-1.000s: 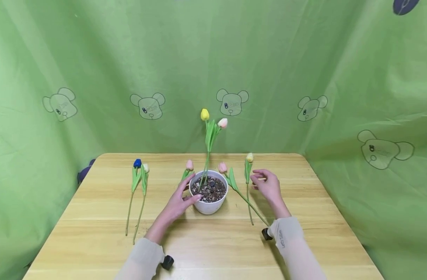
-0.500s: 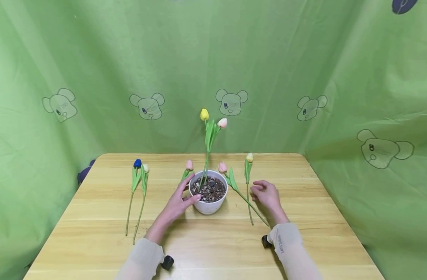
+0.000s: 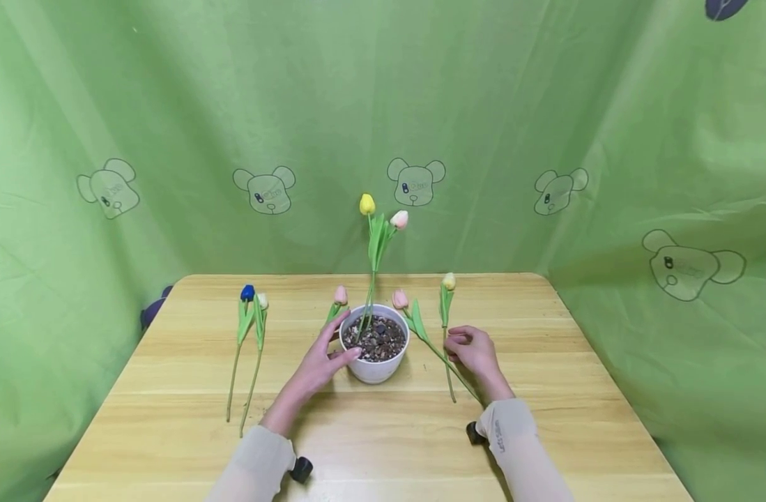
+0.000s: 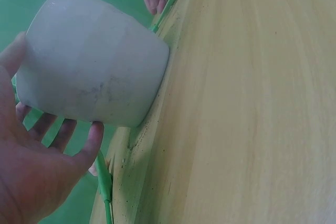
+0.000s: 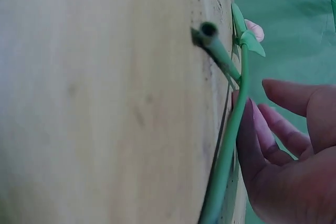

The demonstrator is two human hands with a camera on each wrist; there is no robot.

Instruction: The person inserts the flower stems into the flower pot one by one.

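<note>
Likely to steady it, the left grip [image 3: 316, 368] cups the pot [image 3: 376, 373]; the parted right grip [image 3: 475, 352] hangs empty beside the cream tulip [image 3: 445, 310].

Pale sleeves [image 3: 525, 453] (lettering [image 3: 498, 434] on right)

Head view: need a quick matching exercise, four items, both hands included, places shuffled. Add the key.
1. blue flower head
2. bright yellow flower head
3. left hand
4. right hand

A. at the side of the white pot, thumb by its rim
B. raised above the pot on a stem standing in it
C. by the stem of the pale yellow tulip lying on the table
D. next to a whitish flower head, left of the pot

Pairs: 1-D, 2-B, 3-A, 4-C
</note>
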